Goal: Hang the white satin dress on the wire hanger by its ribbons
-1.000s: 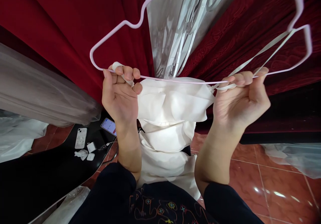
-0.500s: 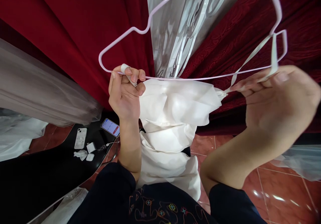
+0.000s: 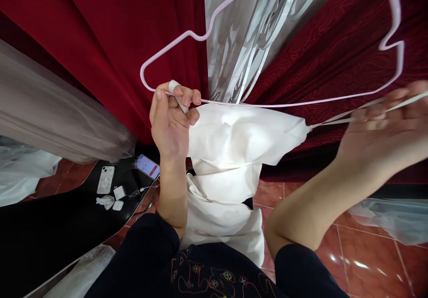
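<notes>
In the head view a pale pink hanger (image 3: 167, 47) is held up in front of me. My left hand (image 3: 172, 131) is closed around the left end of its bottom bar, and a short white strap (image 3: 174, 87) loops over one finger there. From the bar down to my lap spreads a white garment (image 3: 230, 140), wide and folded over itself. Off to the right, my right hand (image 3: 377, 131) grips the garment's thin white strap (image 3: 332, 121) and stretches it past the hanger's right end. That end carries no strap.
Red curtains (image 3: 133, 30) and white curved metalwork (image 3: 257, 44) rise behind the hanger. On the left, a black bench (image 3: 67, 222) bears a lit phone (image 3: 149, 166), a white phone (image 3: 106, 180) and a charger (image 3: 119, 193). Red floor tiles (image 3: 364, 262) show at right.
My right hand has moved right, drawing the strap off the hanger's right end and pulling it taut. The hanger and my left hand have shifted slightly to the right in view.
</notes>
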Available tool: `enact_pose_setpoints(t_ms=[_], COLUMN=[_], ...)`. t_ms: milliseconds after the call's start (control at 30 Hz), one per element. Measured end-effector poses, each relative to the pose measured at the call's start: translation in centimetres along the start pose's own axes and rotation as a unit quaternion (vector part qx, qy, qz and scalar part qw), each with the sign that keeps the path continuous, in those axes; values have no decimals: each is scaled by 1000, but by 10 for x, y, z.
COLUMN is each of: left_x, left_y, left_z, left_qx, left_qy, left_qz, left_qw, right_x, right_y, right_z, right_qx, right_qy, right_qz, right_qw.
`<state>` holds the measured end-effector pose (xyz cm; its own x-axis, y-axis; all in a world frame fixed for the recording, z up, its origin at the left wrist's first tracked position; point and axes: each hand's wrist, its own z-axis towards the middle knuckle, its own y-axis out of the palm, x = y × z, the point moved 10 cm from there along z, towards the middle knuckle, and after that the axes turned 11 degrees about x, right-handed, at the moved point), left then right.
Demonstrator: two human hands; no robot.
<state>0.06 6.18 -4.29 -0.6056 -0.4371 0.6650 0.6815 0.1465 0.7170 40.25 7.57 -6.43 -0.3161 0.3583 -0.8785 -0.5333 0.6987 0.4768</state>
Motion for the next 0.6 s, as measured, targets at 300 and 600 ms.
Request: enact_pose_setpoints(t_ms=[300, 600], left_x=[3, -1], left_y=[3, -1], left_z=[-5, -4], left_qx=[8, 29], left_qy=[17, 15], left_qz=[2, 41], left_qw=[1000, 999], right_x=[23, 24], right_y=[31, 25], right_z=[-53, -46], right_qx=[-152, -111], right_qy=[-9, 2], right_qz=[-82, -34], right_qw=[985, 993])
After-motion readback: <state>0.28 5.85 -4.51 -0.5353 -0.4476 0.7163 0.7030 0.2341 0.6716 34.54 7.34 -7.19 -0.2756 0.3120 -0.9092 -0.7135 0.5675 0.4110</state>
